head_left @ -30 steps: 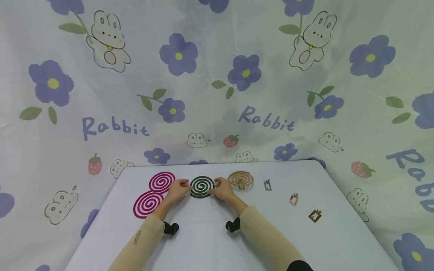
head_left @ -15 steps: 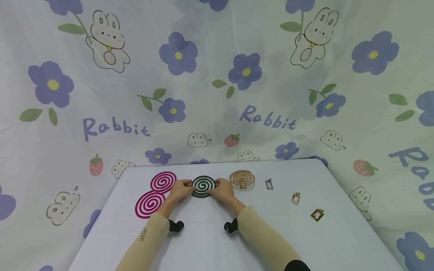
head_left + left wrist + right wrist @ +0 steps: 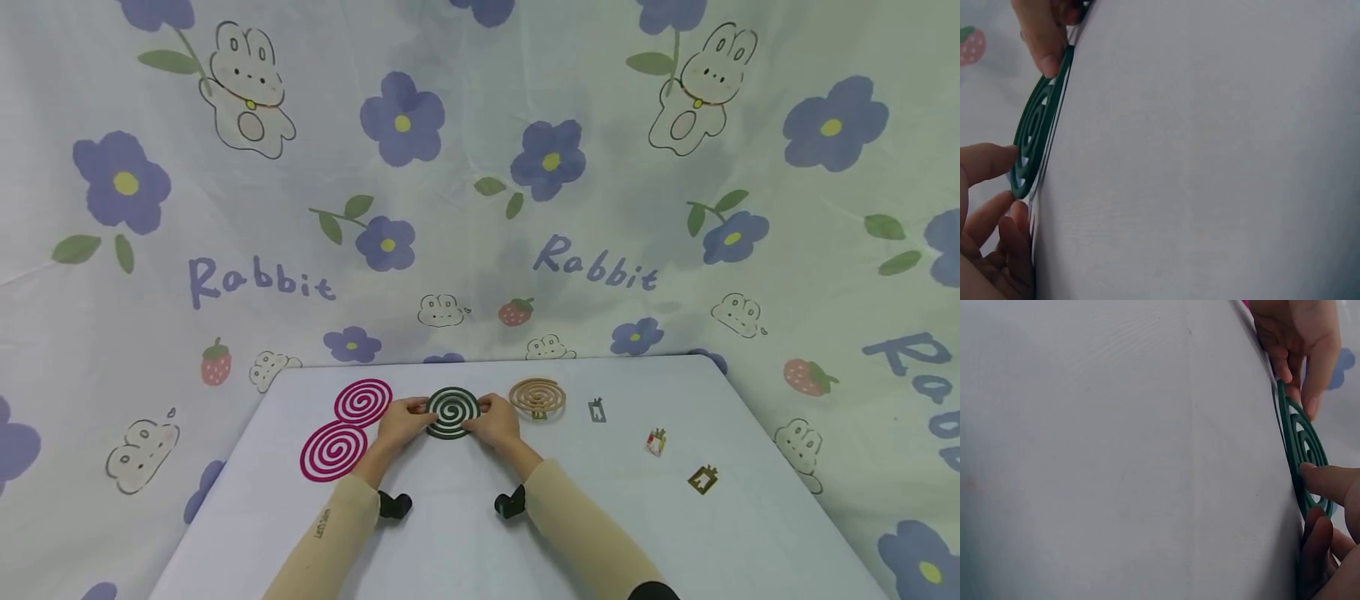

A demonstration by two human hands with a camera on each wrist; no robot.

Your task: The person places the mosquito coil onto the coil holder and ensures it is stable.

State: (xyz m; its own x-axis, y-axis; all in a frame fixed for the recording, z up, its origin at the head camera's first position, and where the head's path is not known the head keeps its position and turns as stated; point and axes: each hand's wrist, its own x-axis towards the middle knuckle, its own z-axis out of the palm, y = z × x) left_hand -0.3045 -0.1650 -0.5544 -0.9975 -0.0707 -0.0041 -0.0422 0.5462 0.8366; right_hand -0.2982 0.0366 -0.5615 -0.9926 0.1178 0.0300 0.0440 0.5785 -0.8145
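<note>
A dark green mosquito coil [image 3: 453,412] is held between both hands at the far middle of the table, just above or touching its surface. My left hand [image 3: 400,422] pinches its left edge, thumb on top and fingers at the rim; the left wrist view shows that thumb pressing on the green coil [image 3: 1034,128]. My right hand [image 3: 495,419] pinches the opposite edge, with its thumb lying on the spiral in the right wrist view. Seen edge-on there, the coil [image 3: 1297,437] is slightly tilted. A thin dark line under it may be a second layer or its shadow; I cannot tell.
Two magenta coils [image 3: 333,451] lie left of my left hand. Right of my right hand, a tan coil [image 3: 537,395] sits over a small metal stand [image 3: 539,415]. Farther right lie a silver stand [image 3: 597,410], a red-and-gold one [image 3: 656,442] and a brass-coloured one [image 3: 702,479].
My left hand has come in from just beside the green coil to a firmer pinch on its left edge. The right hand keeps its hold. The head view has shifted slightly.
</note>
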